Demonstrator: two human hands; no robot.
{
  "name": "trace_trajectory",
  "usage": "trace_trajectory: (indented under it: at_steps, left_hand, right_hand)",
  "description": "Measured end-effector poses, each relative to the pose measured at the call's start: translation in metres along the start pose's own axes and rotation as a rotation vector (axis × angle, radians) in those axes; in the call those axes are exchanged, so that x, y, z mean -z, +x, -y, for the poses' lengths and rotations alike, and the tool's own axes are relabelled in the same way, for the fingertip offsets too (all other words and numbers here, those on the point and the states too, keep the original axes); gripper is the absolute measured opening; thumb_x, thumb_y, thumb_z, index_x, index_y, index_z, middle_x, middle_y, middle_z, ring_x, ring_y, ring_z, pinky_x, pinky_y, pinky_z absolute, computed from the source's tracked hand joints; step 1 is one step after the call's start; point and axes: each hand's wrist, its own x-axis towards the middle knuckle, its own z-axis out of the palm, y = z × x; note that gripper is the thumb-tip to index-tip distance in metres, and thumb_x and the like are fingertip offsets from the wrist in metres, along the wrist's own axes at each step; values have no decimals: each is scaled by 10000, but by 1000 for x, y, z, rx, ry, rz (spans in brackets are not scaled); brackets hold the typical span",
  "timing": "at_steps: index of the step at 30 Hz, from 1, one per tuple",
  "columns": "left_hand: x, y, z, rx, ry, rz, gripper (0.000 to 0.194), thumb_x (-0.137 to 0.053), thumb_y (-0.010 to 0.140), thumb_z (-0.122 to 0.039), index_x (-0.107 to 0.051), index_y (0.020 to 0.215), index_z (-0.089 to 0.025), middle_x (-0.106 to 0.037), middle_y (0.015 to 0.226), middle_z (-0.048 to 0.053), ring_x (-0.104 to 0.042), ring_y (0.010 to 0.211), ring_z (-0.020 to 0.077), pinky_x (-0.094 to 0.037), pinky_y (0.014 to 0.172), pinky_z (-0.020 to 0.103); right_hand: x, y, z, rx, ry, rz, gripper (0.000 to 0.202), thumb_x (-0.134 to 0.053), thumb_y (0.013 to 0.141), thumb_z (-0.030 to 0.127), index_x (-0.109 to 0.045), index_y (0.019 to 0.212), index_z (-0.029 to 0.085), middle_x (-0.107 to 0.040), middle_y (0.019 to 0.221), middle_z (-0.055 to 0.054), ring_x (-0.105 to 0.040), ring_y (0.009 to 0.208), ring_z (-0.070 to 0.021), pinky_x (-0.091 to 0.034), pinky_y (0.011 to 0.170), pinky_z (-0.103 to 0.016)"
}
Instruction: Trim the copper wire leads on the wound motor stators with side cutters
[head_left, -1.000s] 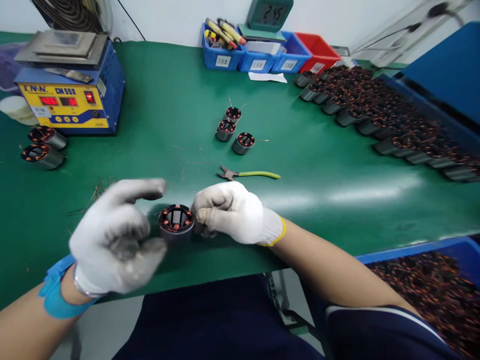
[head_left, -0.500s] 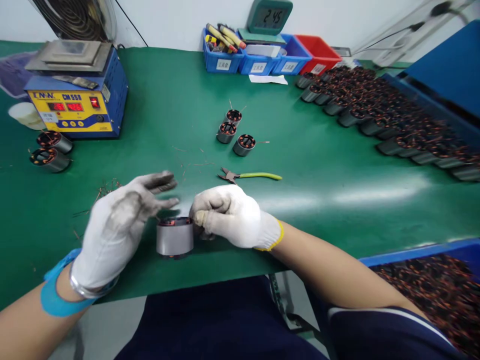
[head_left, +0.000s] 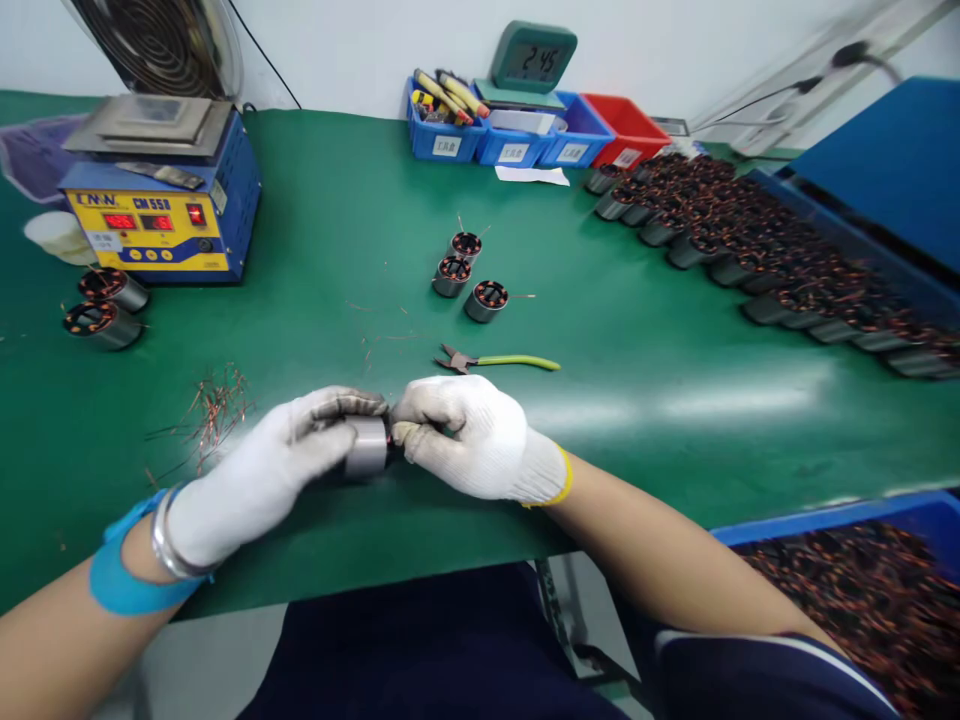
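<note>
My left hand (head_left: 262, 475), in a white glove, is wrapped round a motor stator (head_left: 367, 447), a grey metal ring with copper windings. The stator lies tilted on its side, one end turned to the right. At that end my right hand (head_left: 476, 435), also gloved, has thumb and fingers pinched together; what they grip is hidden. Just beyond the hands lie cutting pliers (head_left: 517, 361) with green handles, jaws to the left. Three more stators stand farther back, one of them a separate stator (head_left: 487, 301) with a wire sticking out.
Copper wire scraps (head_left: 217, 410) lie left of my hands. A blue-and-yellow powered unit (head_left: 161, 225) stands at back left, near two stators (head_left: 103, 325). Blue bins (head_left: 447, 146) and a clock (head_left: 534, 57) line the wall. Rows of stators (head_left: 750, 235) fill the right; a blue crate (head_left: 825, 515) sits below.
My left hand has come down and right and closed on the stator. The stator has tipped from upright onto its side. My right hand stays at its right end, fingers still pinched.
</note>
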Motion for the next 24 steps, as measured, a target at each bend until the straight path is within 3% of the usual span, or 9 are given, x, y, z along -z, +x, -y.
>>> trace_trajectory:
  at_steps: [3,5,9,15,17,19,21,24]
  left_hand:
    - [-5,-2,2,-430,506,-274,426,-706,758,-290,-597,1157,-188,-605,1217,112,-597,1141,275,-522,973,417]
    - [-6,0,1,-515,730,-281,476,-704,738,-288,-567,1182,-181,-562,1269,122,-570,1176,276,-515,975,410]
    - [-1,9,1,-301,950,-65,251,-593,799,-271,-581,1031,-176,-629,1029,81,-626,943,239,-535,825,373]
    - [4,12,1,-177,1215,-165,304,-551,822,-322,-564,1078,-158,-590,1014,120,-618,895,299,-499,772,416]
    - [5,11,-1,-124,1219,-151,328,-582,803,-390,-566,1046,-170,-580,995,107,-622,853,294,-498,730,403]
    - [7,10,-2,-80,1207,-137,413,-633,753,-470,-559,1036,-179,-576,1009,103,-624,832,292,-495,698,393]
    - [9,9,-3,-62,1171,-126,439,-640,739,-493,-550,1045,-192,-584,1021,95,-628,821,282,-492,689,383]
    - [14,10,-4,-73,1108,-185,296,-598,784,-442,-559,963,-208,-612,965,78,-631,830,270,-488,714,370]
  right_hand:
    - [1,0,-4,-134,32,3,151,-562,828,226,-627,709,162,-601,645,8,-515,583,-103,-381,544,-222]
    - [-3,1,-9,-182,93,-4,156,-551,833,227,-632,721,154,-598,635,13,-510,571,-97,-377,531,-214]
    - [-12,5,-19,-254,26,64,177,-555,849,239,-663,738,152,-626,660,5,-526,596,-100,-370,548,-222]
    - [-1,3,-19,-325,-98,231,229,-537,900,354,-702,917,196,-695,779,-11,-606,680,-138,-429,615,-262]
    - [8,0,-18,-321,-49,174,325,-496,922,444,-676,1018,191,-710,838,-35,-634,692,-159,-473,630,-287]
    - [12,1,-17,-311,-139,-21,426,-509,902,507,-632,1137,173,-709,991,-91,-661,777,-207,-520,698,-348]
    - [8,11,-18,-292,-391,-183,581,-554,869,530,-543,1304,146,-610,1275,-175,-640,1017,-302,-515,854,-443]
    - [-8,42,-29,-294,-740,-145,932,-584,823,629,-291,1501,61,-266,1556,-270,-333,1380,-448,-350,1072,-554]
